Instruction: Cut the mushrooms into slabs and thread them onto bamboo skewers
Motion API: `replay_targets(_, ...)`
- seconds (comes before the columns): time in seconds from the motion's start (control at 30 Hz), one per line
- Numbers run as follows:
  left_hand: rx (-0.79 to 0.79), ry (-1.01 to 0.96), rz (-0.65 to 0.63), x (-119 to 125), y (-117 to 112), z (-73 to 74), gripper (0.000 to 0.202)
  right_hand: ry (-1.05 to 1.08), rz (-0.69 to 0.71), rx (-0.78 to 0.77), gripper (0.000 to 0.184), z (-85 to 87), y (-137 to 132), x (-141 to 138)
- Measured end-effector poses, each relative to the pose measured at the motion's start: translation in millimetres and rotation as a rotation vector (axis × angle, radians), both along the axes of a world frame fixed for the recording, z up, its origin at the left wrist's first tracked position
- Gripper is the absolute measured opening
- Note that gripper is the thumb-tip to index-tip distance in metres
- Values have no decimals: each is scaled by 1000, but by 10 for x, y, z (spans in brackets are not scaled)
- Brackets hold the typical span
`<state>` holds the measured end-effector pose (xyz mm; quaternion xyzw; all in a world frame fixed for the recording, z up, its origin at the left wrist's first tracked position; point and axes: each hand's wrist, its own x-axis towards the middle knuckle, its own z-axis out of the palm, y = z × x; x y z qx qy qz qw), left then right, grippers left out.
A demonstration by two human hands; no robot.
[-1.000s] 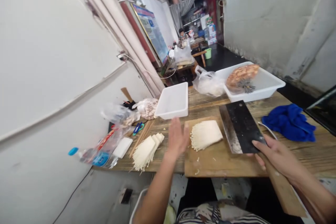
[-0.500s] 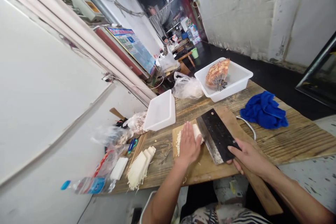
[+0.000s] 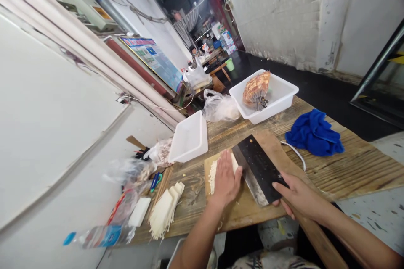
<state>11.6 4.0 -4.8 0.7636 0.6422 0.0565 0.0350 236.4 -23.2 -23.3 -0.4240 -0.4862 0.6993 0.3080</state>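
Note:
My left hand [image 3: 226, 178] lies flat, fingers together and stretched out, pressing on a bundle of white enoki mushrooms [image 3: 213, 170] on a wooden cutting board [image 3: 249, 210]. My right hand [image 3: 299, 195] grips the handle of a wide black cleaver [image 3: 257, 168]; its blade rests on the board just right of my left hand and the mushrooms.
An empty white tray [image 3: 189, 138], a plastic bag [image 3: 221, 107] and a white tray [image 3: 284, 92] holding a netted orange bundle [image 3: 256, 88] stand behind the board. A blue cloth [image 3: 314, 132] lies right. Cut white strips [image 3: 164, 210], skewers, scissors, bags and a bottle [image 3: 97, 235] crowd the left by the wall.
My left hand came down from above the table and now presses flat on the mushrooms. The cleaver has closed in beside them. The camera view has pulled back and tilted.

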Motion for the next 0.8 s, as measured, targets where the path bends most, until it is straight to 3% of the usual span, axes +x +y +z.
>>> replay_targets(0.3,17,-39,-6,20,-6,9,62,-39,-6,-13,42,-57,-14,-13)
replay_targets(0.6,17,-62,9,17,6,-37,64,-34,-2,43,41,34,165,-168)
replay_targets(0.8,32,-64,-30,-12,19,-64,63,-71,-5,0,46,-36,-59,-90)
